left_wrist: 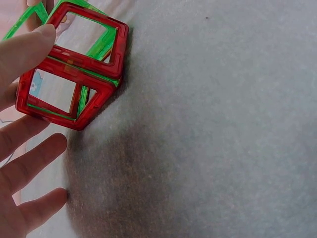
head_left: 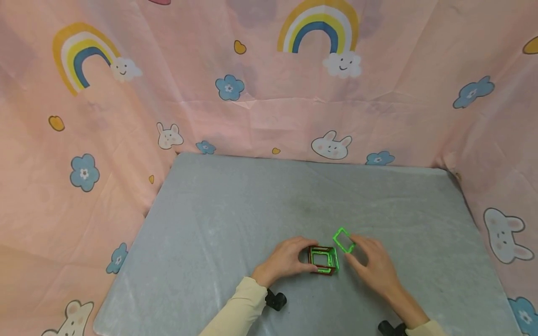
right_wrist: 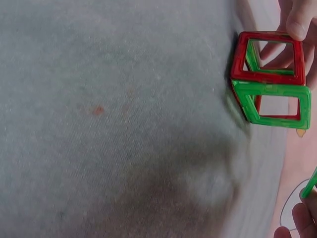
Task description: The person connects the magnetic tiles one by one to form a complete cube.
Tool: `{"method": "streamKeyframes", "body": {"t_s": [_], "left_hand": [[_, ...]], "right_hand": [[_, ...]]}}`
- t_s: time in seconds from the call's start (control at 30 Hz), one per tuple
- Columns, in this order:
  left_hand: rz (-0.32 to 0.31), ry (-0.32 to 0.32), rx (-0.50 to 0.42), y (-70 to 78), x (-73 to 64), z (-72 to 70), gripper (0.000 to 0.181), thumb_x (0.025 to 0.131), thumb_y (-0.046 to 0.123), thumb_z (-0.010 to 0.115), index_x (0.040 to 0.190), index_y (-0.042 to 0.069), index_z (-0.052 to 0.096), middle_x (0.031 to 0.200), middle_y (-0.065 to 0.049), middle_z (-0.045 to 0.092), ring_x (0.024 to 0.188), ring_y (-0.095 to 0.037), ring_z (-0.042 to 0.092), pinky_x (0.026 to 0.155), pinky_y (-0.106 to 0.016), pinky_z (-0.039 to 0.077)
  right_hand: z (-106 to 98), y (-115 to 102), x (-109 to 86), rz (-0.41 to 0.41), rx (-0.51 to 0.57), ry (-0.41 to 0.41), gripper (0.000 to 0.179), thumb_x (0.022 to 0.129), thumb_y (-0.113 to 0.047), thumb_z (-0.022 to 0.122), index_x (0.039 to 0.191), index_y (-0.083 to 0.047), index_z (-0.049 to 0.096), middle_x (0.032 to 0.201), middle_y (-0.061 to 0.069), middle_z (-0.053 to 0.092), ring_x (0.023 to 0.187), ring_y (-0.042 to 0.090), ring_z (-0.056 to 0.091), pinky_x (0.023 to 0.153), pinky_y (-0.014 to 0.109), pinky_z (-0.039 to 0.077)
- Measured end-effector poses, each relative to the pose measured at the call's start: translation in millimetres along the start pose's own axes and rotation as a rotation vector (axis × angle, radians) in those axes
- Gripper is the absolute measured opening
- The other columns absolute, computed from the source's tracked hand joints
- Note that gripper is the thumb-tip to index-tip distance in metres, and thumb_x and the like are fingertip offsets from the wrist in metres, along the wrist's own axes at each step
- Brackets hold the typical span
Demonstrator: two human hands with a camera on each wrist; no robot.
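Note:
A small cube of red and green open-framed magnetic tiles (head_left: 323, 269) stands on the grey cloth, right of centre. My left hand (head_left: 287, 259) grips it from the left, thumb on the near side. In the left wrist view two red faces of the cube (left_wrist: 72, 67) show, and the lower fingers of the left hand (left_wrist: 29, 173) are spread beneath it. Just beyond the cube's right side, my right hand (head_left: 374, 263) pinches a single green square magnetic tile (head_left: 341, 246), tilted and apart from the cube. Only an edge of that tile (right_wrist: 310, 184) appears in the right wrist view.
Grey cloth (head_left: 235, 200) covers the table. A pink printed curtain (head_left: 260, 121) rises along its back edge and both sides. Black wrist-camera mounts (head_left: 276, 300) sit at both wrists, close above the cloth.

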State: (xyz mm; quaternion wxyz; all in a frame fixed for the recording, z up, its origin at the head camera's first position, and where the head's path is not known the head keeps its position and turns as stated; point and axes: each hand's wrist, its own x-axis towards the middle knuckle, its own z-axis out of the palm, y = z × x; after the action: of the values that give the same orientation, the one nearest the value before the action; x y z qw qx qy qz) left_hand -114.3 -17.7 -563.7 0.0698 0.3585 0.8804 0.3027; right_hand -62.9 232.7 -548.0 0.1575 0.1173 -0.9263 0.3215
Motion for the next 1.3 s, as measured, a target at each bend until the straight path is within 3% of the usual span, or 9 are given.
{"method": "streamKeyframes", "body": {"t_s": [0.2, 0.57, 1.3], "left_hand": [[0.009, 0.011, 0.002, 0.0, -0.5, -0.3, 0.057, 0.081, 0.043, 0.079, 0.130, 0.018, 0.063, 0.116, 0.006, 0.066, 0.106, -0.004, 0.059, 0.091, -0.020, 0.045], [0.022, 0.027, -0.001, -0.6, -1.6, 0.2, 0.058, 0.081, 0.043, 0.079, 0.130, 0.016, 0.063, 0.117, 0.005, 0.066, 0.106, -0.004, 0.060, 0.092, -0.019, 0.045], [0.015, 0.019, 0.004, -1.4, -1.4, 1.2, 0.057, 0.082, 0.043, 0.078, 0.131, 0.018, 0.062, 0.119, 0.006, 0.066, 0.110, -0.005, 0.060, 0.093, -0.021, 0.045]], "right_hand": [[2.2, -1.9, -0.9, -0.059, 0.007, 0.021, 0.049, 0.070, -0.004, 0.082, 0.115, 0.004, 0.066, 0.111, 0.020, 0.067, 0.103, 0.037, 0.057, 0.086, 0.049, 0.041], [6.9, -8.7, -4.2, -0.069, -0.005, -0.017, 0.046, 0.072, -0.008, 0.083, 0.115, 0.001, 0.067, 0.113, 0.017, 0.068, 0.102, 0.036, 0.060, 0.084, 0.052, 0.044], [15.2, -12.5, -5.0, -0.146, 0.009, -0.025, 0.048, 0.070, -0.008, 0.085, 0.114, -0.001, 0.068, 0.113, 0.012, 0.068, 0.103, 0.030, 0.059, 0.084, 0.046, 0.044]]}}
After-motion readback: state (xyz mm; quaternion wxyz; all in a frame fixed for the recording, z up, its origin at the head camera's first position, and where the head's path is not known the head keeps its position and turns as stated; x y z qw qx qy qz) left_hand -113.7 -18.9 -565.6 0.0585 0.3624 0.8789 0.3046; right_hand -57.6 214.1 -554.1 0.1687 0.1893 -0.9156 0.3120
